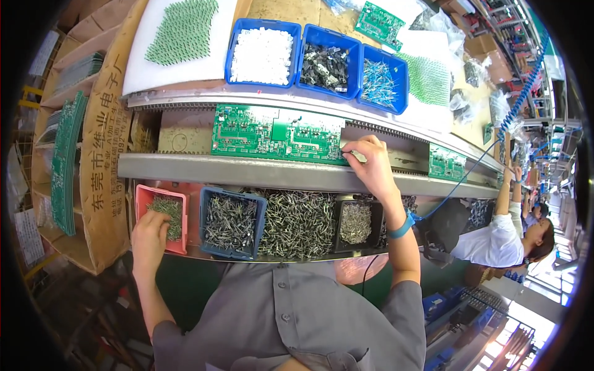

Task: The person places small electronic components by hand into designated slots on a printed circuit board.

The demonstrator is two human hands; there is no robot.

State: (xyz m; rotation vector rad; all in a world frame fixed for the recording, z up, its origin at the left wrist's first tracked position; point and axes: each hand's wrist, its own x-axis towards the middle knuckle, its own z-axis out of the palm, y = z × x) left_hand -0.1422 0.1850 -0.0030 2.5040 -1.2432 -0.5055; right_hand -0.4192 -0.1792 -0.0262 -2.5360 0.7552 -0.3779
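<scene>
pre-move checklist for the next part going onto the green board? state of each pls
1. Green circuit board seated between the conveyor rails: ok, it lies flat.
2. Right hand at the board's right edge: ok, fingertips are on it.
3. Part in the right fingertips: cannot tell, too small to see.
4. Left hand in the pink bin: ok, fingers are in the small parts.
5. Part picked by the left hand: cannot tell, fingers hide it.
6. Blue bin beside it stocked: ok, full.
</scene>
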